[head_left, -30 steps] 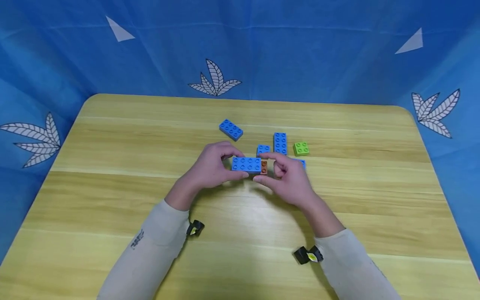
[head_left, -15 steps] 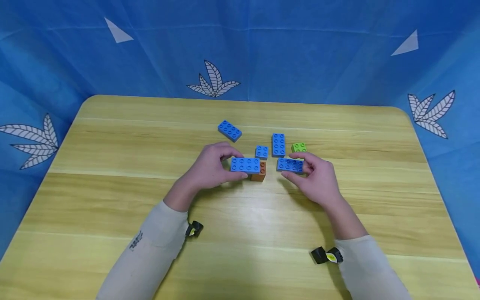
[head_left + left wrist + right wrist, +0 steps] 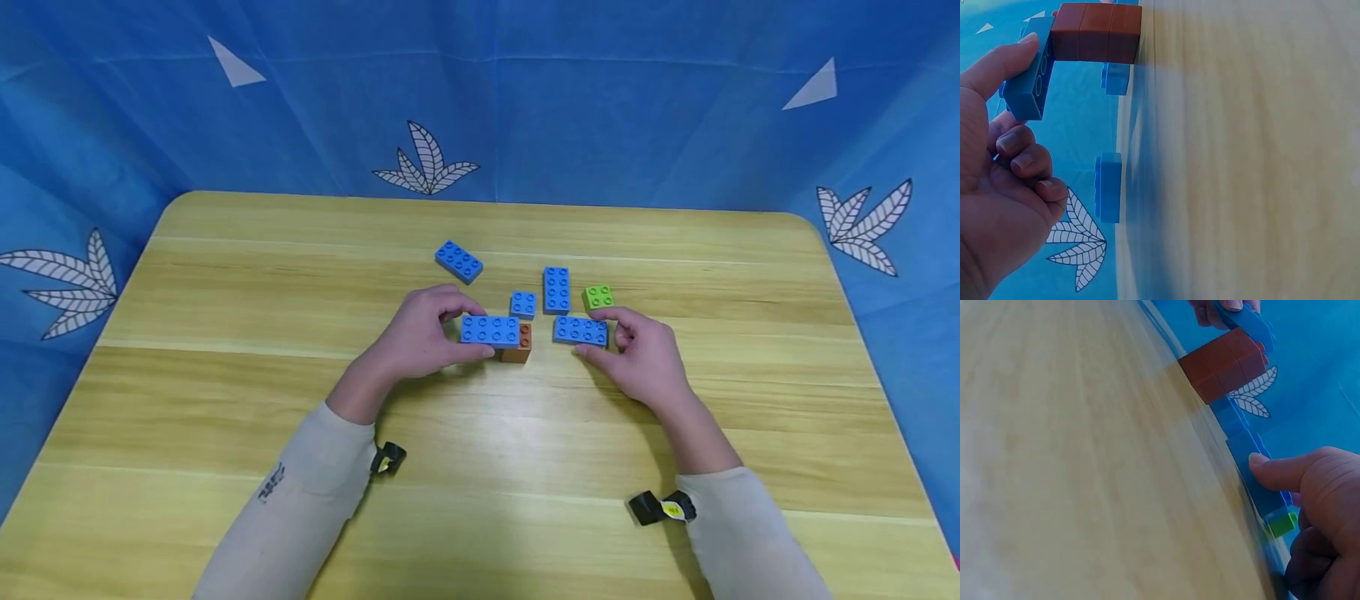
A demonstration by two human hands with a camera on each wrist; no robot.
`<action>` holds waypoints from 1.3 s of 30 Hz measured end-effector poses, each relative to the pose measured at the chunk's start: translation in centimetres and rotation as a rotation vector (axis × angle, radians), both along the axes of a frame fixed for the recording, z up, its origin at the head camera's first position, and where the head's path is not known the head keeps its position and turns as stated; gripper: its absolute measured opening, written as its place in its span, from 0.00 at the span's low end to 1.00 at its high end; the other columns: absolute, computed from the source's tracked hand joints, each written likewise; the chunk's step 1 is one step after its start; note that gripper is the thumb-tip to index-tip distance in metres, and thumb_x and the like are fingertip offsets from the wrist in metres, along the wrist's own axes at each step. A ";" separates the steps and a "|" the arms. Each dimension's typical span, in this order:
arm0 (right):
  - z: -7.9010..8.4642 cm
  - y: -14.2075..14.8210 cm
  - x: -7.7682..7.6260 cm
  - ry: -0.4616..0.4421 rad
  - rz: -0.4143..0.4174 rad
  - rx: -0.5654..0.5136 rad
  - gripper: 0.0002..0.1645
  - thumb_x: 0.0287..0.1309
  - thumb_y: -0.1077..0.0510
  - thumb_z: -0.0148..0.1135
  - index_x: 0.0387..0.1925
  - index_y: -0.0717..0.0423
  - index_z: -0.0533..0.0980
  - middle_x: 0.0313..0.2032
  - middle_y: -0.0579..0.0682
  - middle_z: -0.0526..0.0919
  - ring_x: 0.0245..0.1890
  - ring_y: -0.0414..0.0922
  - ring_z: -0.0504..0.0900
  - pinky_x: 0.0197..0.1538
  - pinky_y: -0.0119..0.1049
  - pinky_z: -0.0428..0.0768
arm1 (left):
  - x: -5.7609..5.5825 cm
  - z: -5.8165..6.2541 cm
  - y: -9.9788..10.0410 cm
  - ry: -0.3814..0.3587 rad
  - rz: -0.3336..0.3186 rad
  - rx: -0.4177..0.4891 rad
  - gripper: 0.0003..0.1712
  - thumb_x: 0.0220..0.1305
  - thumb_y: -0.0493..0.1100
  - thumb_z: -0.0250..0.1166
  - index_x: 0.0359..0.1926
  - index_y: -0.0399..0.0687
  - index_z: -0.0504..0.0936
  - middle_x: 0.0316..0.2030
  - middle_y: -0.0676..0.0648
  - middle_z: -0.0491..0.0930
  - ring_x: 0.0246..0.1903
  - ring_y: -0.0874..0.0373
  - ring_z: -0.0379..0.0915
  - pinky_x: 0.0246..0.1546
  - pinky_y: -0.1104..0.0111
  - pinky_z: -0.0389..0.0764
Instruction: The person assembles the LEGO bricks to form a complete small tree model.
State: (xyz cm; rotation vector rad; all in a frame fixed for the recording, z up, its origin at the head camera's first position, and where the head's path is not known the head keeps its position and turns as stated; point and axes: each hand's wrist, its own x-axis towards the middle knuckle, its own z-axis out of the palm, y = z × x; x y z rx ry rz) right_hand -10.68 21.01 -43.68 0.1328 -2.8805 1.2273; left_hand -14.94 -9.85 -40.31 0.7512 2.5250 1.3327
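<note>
In the head view my left hand (image 3: 423, 335) pinches a long blue toy brick (image 3: 490, 331) between thumb and index finger. That brick sits on top of a brown brick stack (image 3: 516, 353) and juts out to the left. Three brown layers (image 3: 1096, 32) show from the side in the left wrist view, standing on the table. To the right, my right hand (image 3: 637, 354) pinches another long blue brick (image 3: 580, 331) lying on the table, thumb at its near side and index finger at its far side. The thumb (image 3: 1272, 470) presses its side in the right wrist view.
Behind the hands lie a small blue brick (image 3: 523, 304), an upright-pointing long blue brick (image 3: 557, 290) and a small green brick (image 3: 598, 297). Another long blue brick (image 3: 459, 262) lies farther back, at an angle. A blue curtain (image 3: 495, 100) hangs behind the wooden table (image 3: 225, 292).
My right hand has moved right, away from the brown stack, to the long blue brick on the table, which it now pinches. The left hand has kept its hold on its brick.
</note>
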 end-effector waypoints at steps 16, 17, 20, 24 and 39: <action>-0.1 -0.7 -0.3 -0.023 0.015 -0.047 0.24 0.53 0.51 0.78 0.49 0.57 0.82 0.16 0.46 0.58 0.18 0.45 0.58 0.28 0.40 0.60 | -0.1 -0.4 -0.2 0.005 -0.003 0.018 0.22 0.49 0.46 0.82 0.45 0.45 0.87 0.37 0.53 0.79 0.35 0.47 0.70 0.35 0.62 0.70; 0.0 -0.8 -0.2 -0.016 0.016 -0.064 0.24 0.52 0.52 0.78 0.49 0.57 0.82 0.15 0.46 0.58 0.18 0.45 0.58 0.28 0.40 0.60 | -0.1 -0.4 -0.2 0.008 -0.004 0.019 0.22 0.49 0.47 0.82 0.45 0.45 0.87 0.36 0.53 0.79 0.35 0.47 0.70 0.34 0.63 0.70; 0.4 -1.2 0.0 0.012 0.023 -0.117 0.22 0.52 0.54 0.78 0.48 0.56 0.82 0.15 0.47 0.57 0.17 0.45 0.57 0.28 0.39 0.60 | -0.1 -0.3 -0.2 0.016 -0.008 0.026 0.22 0.49 0.46 0.82 0.44 0.45 0.87 0.35 0.53 0.79 0.34 0.46 0.69 0.33 0.62 0.69; 0.9 -1.6 0.1 0.042 0.036 -0.177 0.21 0.51 0.56 0.79 0.47 0.55 0.83 0.16 0.47 0.55 0.17 0.44 0.55 0.28 0.39 0.60 | -0.1 -0.3 -0.2 0.022 -0.012 0.040 0.22 0.48 0.46 0.82 0.44 0.44 0.87 0.34 0.53 0.78 0.33 0.44 0.69 0.32 0.62 0.68; 2.3 -2.7 0.3 0.063 0.106 -0.227 0.20 0.50 0.59 0.79 0.46 0.55 0.84 0.15 0.43 0.52 0.15 0.43 0.52 0.30 0.37 0.61 | -0.2 -0.4 -0.2 0.024 -0.004 0.035 0.22 0.49 0.46 0.82 0.44 0.45 0.87 0.35 0.53 0.79 0.34 0.45 0.70 0.34 0.62 0.69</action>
